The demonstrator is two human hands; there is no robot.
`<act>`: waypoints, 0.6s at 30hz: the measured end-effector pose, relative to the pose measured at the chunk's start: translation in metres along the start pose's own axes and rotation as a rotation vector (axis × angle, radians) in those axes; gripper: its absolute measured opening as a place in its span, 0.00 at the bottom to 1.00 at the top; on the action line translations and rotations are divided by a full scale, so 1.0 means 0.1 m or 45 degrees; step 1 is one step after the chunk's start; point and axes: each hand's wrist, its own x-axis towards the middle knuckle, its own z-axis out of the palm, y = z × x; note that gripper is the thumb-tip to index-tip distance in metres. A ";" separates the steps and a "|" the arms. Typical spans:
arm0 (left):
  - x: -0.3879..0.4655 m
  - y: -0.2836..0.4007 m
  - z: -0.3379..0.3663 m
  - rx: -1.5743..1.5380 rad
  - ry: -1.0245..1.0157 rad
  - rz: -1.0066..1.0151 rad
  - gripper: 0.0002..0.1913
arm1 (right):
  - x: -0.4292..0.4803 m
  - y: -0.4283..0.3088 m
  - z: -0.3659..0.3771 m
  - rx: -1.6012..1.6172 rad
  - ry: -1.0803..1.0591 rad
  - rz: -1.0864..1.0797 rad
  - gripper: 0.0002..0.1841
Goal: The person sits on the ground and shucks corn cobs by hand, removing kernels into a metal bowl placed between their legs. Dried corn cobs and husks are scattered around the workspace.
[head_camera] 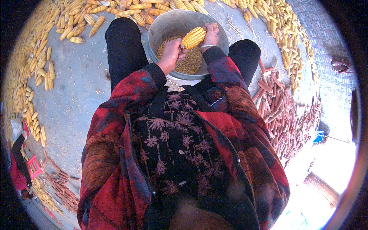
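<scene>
A yellow ear of dried corn (194, 37) is held slanted over a round metal basin (178, 23). My left hand (171, 51) grips its lower left end, fingers curled under the tip. Around the upper right end, where some pale husk shows, my right hand (211, 36) is closed. The kernels on the ear look full on the side that faces me. Below it, loose corn kernels (188, 62) cover the bottom of the basin, which stands between my knees. The hands and the ear hide part of the kernels.
Unshelled corn ears (69, 24) lie heaped left and ahead, with another pile (276, 26) at the right. Bare reddish cobs (283, 120) are heaped beside my right leg. A blue dustpan (318, 136) lies beyond them. Another person (18, 164) is at far left near a red stool (34, 166).
</scene>
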 end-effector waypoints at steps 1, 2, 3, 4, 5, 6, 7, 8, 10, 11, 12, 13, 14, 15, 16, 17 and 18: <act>-0.01 -0.01 0.01 -0.005 0.014 0.011 0.14 | -0.01 0.01 0.00 -0.014 0.002 -0.028 0.07; -0.01 -0.02 0.01 -0.039 0.019 0.014 0.14 | -0.02 0.03 0.00 -0.028 0.004 -0.058 0.07; -0.02 -0.03 0.02 -0.073 0.022 0.015 0.14 | -0.01 0.04 0.00 -0.035 0.000 -0.081 0.07; -0.01 -0.04 0.02 -0.107 0.027 0.017 0.14 | 0.01 0.06 -0.02 -0.065 0.004 -0.115 0.06; -0.01 -0.05 0.02 -0.115 0.046 0.008 0.14 | 0.03 0.09 -0.04 -0.088 0.004 -0.141 0.06; 0.00 -0.06 0.02 -0.122 0.064 0.001 0.14 | 0.06 0.11 -0.06 -0.111 0.003 -0.167 0.05; 0.01 -0.07 0.02 -0.146 0.062 0.005 0.14 | 0.11 0.13 -0.07 -0.178 -0.038 -0.250 0.05; 0.04 -0.08 0.00 -0.157 0.112 0.007 0.13 | 0.16 0.15 -0.08 -0.245 -0.077 -0.333 0.04; 0.10 -0.09 -0.05 -0.244 0.162 0.035 0.13 | 0.22 0.18 -0.13 -0.174 -0.104 -0.293 0.03; 0.12 -0.10 -0.08 -0.179 0.141 0.017 0.13 | 0.23 0.20 -0.15 -0.035 -0.090 -0.170 0.03; 0.15 -0.11 -0.11 -0.144 0.102 0.001 0.13 | 0.23 0.20 -0.17 0.106 -0.040 -0.013 0.03; 0.18 -0.10 -0.14 -0.111 0.062 -0.010 0.14 | 0.23 0.20 -0.19 0.043 -0.092 -0.097 0.04; 0.22 -0.10 -0.14 -0.087 0.151 0.011 0.15 | 0.22 0.19 -0.19 -0.018 -0.115 -0.145 0.05; 0.26 -0.09 -0.12 -0.064 0.242 0.030 0.16 | 0.21 0.17 -0.18 -0.080 -0.136 -0.189 0.06; 0.28 -0.07 -0.13 -0.044 0.306 0.029 0.18 | 0.21 0.15 -0.15 -0.015 -0.199 -0.120 0.06; 0.29 -0.04 -0.13 -0.017 0.263 0.027 0.19 | 0.21 0.11 -0.11 0.049 -0.261 -0.052 0.07; 0.30 0.02 -0.14 0.006 0.191 0.012 0.20 | 0.20 0.08 -0.07 0.075 -0.221 0.035 0.08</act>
